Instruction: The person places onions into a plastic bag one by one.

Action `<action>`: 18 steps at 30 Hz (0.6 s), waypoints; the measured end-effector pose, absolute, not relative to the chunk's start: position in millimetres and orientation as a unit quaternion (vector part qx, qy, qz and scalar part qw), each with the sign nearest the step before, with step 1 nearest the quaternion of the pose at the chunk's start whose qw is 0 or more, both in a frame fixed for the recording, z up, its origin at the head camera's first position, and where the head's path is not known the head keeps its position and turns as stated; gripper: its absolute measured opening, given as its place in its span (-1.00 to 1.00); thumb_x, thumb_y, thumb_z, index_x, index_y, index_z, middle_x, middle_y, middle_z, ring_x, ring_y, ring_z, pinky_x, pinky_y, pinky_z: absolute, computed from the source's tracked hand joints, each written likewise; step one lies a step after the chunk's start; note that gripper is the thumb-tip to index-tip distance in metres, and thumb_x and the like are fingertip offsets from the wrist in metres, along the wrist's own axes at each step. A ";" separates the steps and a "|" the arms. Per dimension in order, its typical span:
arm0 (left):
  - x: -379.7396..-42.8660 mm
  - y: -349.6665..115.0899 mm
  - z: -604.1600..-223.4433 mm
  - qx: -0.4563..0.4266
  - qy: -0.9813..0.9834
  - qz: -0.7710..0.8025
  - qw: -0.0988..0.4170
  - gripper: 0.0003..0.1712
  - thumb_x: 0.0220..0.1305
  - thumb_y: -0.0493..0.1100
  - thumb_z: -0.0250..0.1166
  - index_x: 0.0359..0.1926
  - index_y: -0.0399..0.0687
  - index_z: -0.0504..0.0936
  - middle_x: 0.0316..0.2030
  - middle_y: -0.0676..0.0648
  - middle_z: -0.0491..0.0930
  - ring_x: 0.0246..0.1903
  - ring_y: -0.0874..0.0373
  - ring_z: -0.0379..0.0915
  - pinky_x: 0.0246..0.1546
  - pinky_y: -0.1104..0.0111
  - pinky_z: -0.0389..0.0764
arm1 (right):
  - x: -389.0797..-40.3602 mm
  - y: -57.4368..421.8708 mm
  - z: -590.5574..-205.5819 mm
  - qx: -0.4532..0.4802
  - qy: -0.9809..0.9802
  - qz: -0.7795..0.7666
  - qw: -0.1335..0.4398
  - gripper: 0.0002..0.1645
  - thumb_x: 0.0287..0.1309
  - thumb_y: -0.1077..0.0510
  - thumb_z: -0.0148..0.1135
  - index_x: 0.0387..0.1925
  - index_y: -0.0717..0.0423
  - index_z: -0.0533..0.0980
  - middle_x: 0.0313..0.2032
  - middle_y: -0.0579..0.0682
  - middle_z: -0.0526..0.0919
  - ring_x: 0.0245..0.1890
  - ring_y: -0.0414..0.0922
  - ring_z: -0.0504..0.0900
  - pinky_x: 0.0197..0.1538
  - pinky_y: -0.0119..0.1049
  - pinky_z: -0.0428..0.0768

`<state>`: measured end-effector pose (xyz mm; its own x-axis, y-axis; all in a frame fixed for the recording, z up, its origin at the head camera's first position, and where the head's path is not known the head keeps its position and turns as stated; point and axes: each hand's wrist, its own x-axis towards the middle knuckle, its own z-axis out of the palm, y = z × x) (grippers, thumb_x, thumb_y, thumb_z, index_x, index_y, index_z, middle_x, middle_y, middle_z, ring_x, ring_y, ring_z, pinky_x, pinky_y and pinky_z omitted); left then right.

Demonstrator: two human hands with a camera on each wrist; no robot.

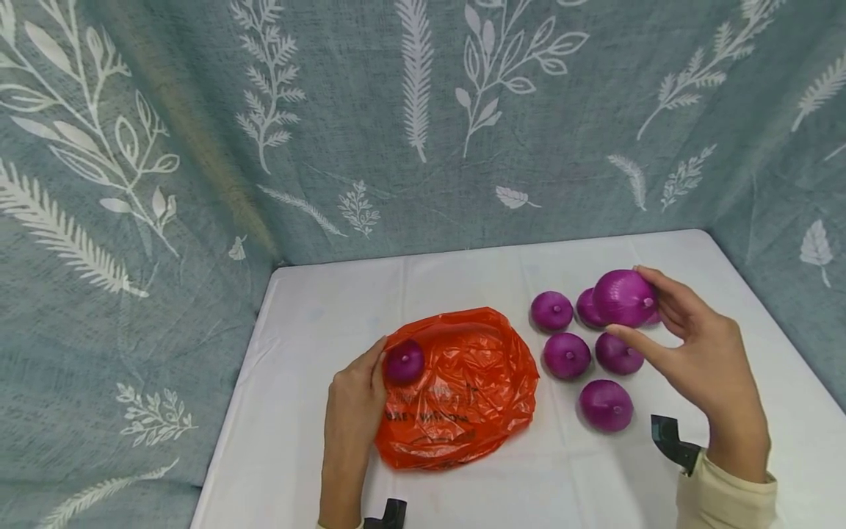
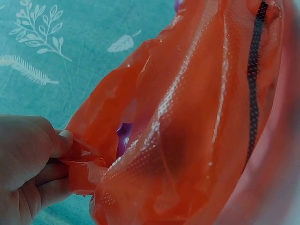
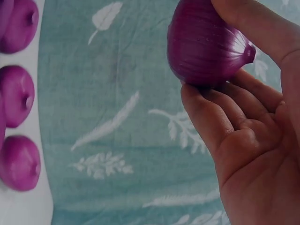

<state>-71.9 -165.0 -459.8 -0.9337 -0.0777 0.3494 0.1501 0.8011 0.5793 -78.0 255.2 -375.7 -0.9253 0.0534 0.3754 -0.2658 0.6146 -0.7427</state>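
Note:
My right hand (image 1: 703, 353) holds a purple onion (image 1: 623, 298) up above the table, pinched between thumb and fingertips. The right wrist view shows the same onion (image 3: 206, 47) with its stubby tip towards the palm. At the left edge of a red plastic bag (image 1: 463, 389), my left hand (image 1: 357, 397) grips the rim. In the left wrist view its thumb and fingers (image 2: 58, 143) pinch the bag's film. One onion (image 1: 405, 361) lies in the bag near that hand; in the left wrist view only a bit of purple (image 2: 123, 138) shows through the opening.
Several more onions sit loose on the white table right of the bag, among them a near one (image 1: 606, 405) and a far one (image 1: 551, 311). Some are partly covered by the raised onion. Teal leaf-print cloth (image 1: 436, 198) hangs behind and beside the white table (image 1: 317, 308).

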 end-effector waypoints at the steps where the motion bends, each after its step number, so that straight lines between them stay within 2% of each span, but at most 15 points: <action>1: -72.1 -164.6 -459.9 -0.019 -0.932 -0.314 0.181 -0.58 0.48 -0.33 0.32 0.31 -0.18 0.67 0.14 -0.23 0.72 0.15 -0.14 0.68 0.07 0.04 0.73 | -77.4 252.7 -375.2 0.067 -0.879 0.435 0.185 0.12 -0.11 0.24 0.76 0.48 -0.31 0.46 0.37 0.00 0.61 0.27 -0.57 0.51 0.18 -0.73 0.44; 8: -70.6 -164.4 -459.1 -0.017 -0.931 -0.314 0.185 -0.58 0.47 -0.34 0.33 0.31 -0.19 0.67 0.14 -0.23 0.72 0.14 -0.14 0.68 0.05 0.05 0.73 | -74.2 234.4 -374.9 0.110 -0.871 0.440 0.188 0.16 -0.16 0.33 0.76 0.49 -0.25 0.45 0.35 -0.01 0.62 0.33 -0.47 0.51 0.22 -0.67 0.46; 18: -70.1 -164.3 -458.4 -0.017 -0.930 -0.319 0.184 -0.57 0.47 -0.35 0.33 0.31 -0.20 0.66 0.16 -0.23 0.71 0.16 -0.14 0.67 0.06 0.06 0.72 | -78.6 211.5 -371.4 0.135 -0.867 0.453 0.156 0.15 -0.16 0.18 0.79 0.49 -0.31 0.44 0.35 -0.10 0.61 0.26 -0.47 0.57 0.21 -0.62 0.51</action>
<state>-70.1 -164.3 -458.4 -0.9317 -0.0866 0.3528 0.1482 0.7961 0.5868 -78.6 211.5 -371.4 -0.9149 -0.0939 0.3926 -0.3759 0.5526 -0.7439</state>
